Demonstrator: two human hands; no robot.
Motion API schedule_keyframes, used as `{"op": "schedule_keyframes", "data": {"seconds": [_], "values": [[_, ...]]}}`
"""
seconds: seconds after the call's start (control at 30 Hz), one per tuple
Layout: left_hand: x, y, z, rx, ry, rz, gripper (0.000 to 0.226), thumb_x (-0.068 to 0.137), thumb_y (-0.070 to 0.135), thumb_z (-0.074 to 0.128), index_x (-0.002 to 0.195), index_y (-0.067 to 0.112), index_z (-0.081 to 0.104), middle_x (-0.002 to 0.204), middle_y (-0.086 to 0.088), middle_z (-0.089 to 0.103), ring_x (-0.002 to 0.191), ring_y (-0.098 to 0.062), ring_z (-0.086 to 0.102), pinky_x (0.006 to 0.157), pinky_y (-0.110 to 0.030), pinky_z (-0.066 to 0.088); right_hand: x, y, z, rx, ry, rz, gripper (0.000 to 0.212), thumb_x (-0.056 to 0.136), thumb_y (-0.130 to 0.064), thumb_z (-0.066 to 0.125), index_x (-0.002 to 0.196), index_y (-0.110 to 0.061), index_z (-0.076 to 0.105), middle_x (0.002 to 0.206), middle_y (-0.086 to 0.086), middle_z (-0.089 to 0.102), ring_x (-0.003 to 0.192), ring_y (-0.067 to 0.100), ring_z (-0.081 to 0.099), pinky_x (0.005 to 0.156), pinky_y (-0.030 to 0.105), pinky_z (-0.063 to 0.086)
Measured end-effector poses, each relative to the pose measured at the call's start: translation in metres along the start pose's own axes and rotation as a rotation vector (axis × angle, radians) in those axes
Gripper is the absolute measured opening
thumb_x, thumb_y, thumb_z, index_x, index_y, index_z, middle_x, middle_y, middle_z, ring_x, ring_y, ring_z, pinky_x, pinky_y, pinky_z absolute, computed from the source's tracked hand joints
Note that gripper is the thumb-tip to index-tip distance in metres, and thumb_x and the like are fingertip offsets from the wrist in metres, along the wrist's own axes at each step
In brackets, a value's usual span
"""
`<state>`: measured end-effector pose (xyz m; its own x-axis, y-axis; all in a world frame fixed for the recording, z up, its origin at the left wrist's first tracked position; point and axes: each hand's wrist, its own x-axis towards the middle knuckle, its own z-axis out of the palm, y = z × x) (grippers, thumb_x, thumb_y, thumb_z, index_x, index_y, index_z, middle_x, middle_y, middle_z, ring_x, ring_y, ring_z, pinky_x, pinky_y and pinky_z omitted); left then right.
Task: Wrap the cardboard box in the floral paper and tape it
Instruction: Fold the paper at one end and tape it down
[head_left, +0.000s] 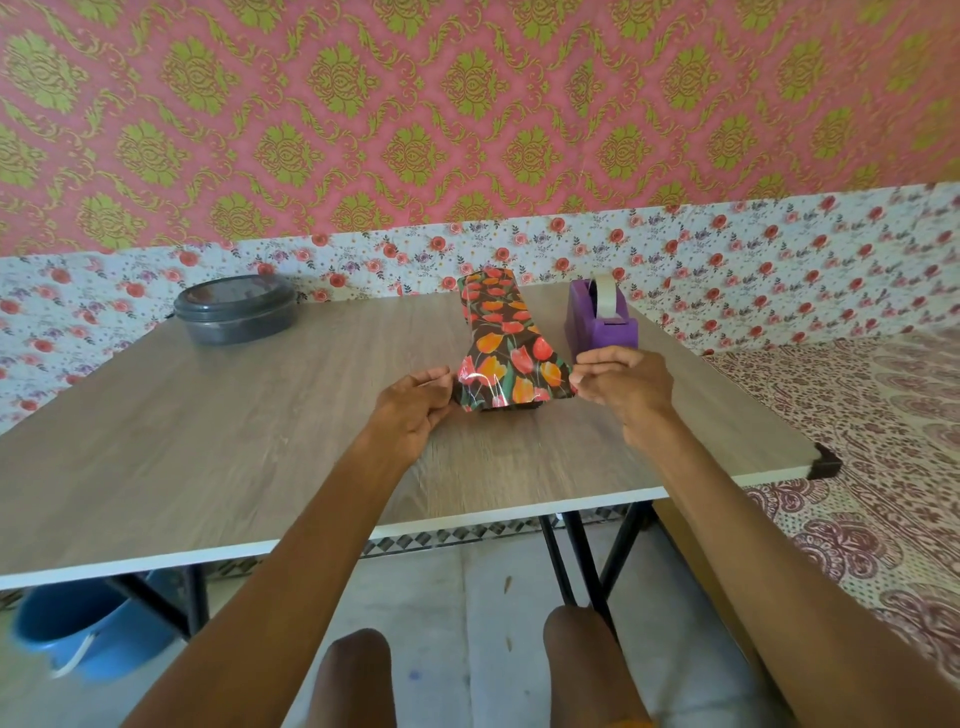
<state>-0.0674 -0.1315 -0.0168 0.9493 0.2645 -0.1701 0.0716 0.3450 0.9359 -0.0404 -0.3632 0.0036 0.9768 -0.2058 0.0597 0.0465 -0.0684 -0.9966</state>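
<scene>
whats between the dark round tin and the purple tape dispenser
Head view: bare table, then the far end of the floral paper, close beside the tape dispenser, well apart from the round tin.

Pink wall (467, 104) with green damask pattern, floral band (727, 244) below. Wood-grain counter (260, 441) on black legs. Patterned bed (857, 467) right. Grey floor (467, 597); blue bucket (78, 634) near left.
</scene>
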Motion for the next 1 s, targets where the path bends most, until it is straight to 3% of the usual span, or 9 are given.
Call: {"op": "schedule_keyframes", "data": {"seconds": [0.13, 0.23, 0.33, 0.43, 0.57, 0.67, 0.73, 0.83, 1.0], "values": [[-0.002, -0.004, -0.001, 0.110, -0.011, 0.128, 0.024, 0.089, 0.004, 0.067, 0.113, 0.002, 0.068, 0.109, -0.013, 0.072, 0.103, -0.025, 0.068, 0.086, -0.030, 0.057, 0.004, 0.009, 0.005, -0.180, 0.061, -0.201, 0.021, 0.076, 0.002, 0.078, 0.092, -0.011, 0.076, 0.073, -0.004, 0.070, 0.065, -0.001, 0.063, 0.059, 0.002, 0.046], [-0.005, -0.004, 0.000, 0.240, 0.050, 0.246, 0.015, 0.088, 0.002, 0.069, 0.101, 0.006, 0.074, 0.097, -0.010, 0.075, 0.097, -0.027, 0.070, 0.086, -0.037, 0.059, 0.008, 0.014, 0.007, -0.247, 0.056, -0.298, 0.020, 0.077, 0.005, 0.076, 0.093, -0.009, 0.075, 0.077, 0.001, 0.070, 0.067, -0.002, 0.062, 0.058, 0.000, 0.044], [-0.005, -0.005, 0.008, 0.552, 0.166, 0.484, 0.020, 0.089, 0.000, 0.066, 0.090, 0.017, 0.077, 0.086, 0.001, 0.075, 0.084, -0.017, 0.072, 0.078, -0.031, 0.060, 0.011, 0.016, 0.009, -0.338, 0.041, -0.401, 0.020, 0.079, 0.007, 0.073, 0.091, -0.009, 0.074, 0.078, 0.001, 0.069, 0.071, 0.005, 0.064, 0.063, 0.004, 0.046], [-0.005, -0.004, 0.014, 0.801, 0.198, 0.642, 0.023, 0.092, 0.001, 0.061, 0.095, 0.015, 0.078, 0.091, 0.001, 0.075, 0.082, -0.009, 0.068, 0.079, -0.026, 0.058, 0.011, 0.019, 0.010, -0.394, 0.033, -0.493, 0.020, 0.080, 0.010, 0.068, 0.086, -0.009, 0.071, 0.074, 0.001, 0.067, 0.070, 0.014, 0.066, 0.066, 0.017, 0.050], [-0.006, -0.002, 0.015, 0.827, 0.223, 0.629, 0.021, 0.095, 0.002, 0.058, 0.101, 0.011, 0.076, 0.097, -0.002, 0.074, 0.082, -0.007, 0.064, 0.077, -0.016, 0.052, 0.013, 0.019, 0.010, -0.453, 0.012, -0.544, 0.020, 0.080, 0.012, 0.065, 0.088, -0.006, 0.071, 0.077, 0.003, 0.067, 0.072, 0.015, 0.065, 0.065, 0.013, 0.049], [-0.006, -0.002, 0.013, 0.743, 0.181, 0.548, 0.022, 0.099, 0.010, 0.053, 0.100, 0.016, 0.074, 0.099, 0.000, 0.072, 0.084, -0.009, 0.064, 0.076, -0.019, 0.053, 0.015, 0.016, 0.010, -0.520, -0.033, -0.545, 0.022, 0.081, 0.013, 0.064, 0.093, -0.003, 0.072, 0.079, 0.001, 0.064, 0.071, 0.010, 0.059, 0.065, 0.012, 0.049], [-0.006, -0.001, 0.008, 0.695, 0.104, 0.538, 0.011, 0.095, 0.022, 0.063, 0.099, 0.020, 0.073, 0.096, 0.004, 0.072, 0.086, -0.010, 0.066, 0.072, -0.019, 0.054, 0.018, 0.015, 0.007, -0.558, -0.080, -0.543, 0.023, 0.082, 0.013, 0.064, 0.097, -0.002, 0.073, 0.081, 0.001, 0.064, 0.071, 0.008, 0.056, 0.065, 0.010, 0.046], [-0.007, -0.003, 0.002, 0.784, 0.084, 0.603, 0.014, 0.083, 0.029, 0.077, 0.096, 0.024, 0.072, 0.089, 0.010, 0.071, 0.081, -0.005, 0.064, 0.069, -0.016, 0.050, 0.021, 0.011, 0.003, -0.572, -0.141, -0.532, 0.022, 0.081, 0.006, 0.072, 0.101, -0.004, 0.074, 0.085, 0.003, 0.067, 0.077, 0.011, 0.060, 0.077, 0.024, 0.052], [-0.007, -0.005, 0.006, 0.884, 0.170, 0.766, 0.011, 0.085, 0.029, 0.074, 0.095, 0.023, 0.073, 0.092, 0.012, 0.067, 0.086, -0.006, 0.060, 0.074, -0.022, 0.048, 0.021, 0.002, 0.005, -0.529, -0.162, -0.605, 0.013, 0.090, -0.019, 0.072, 0.095, -0.008, 0.076, 0.088, 0.002, 0.074, 0.084, 0.015, 0.068, 0.082, 0.030, 0.052]]}}
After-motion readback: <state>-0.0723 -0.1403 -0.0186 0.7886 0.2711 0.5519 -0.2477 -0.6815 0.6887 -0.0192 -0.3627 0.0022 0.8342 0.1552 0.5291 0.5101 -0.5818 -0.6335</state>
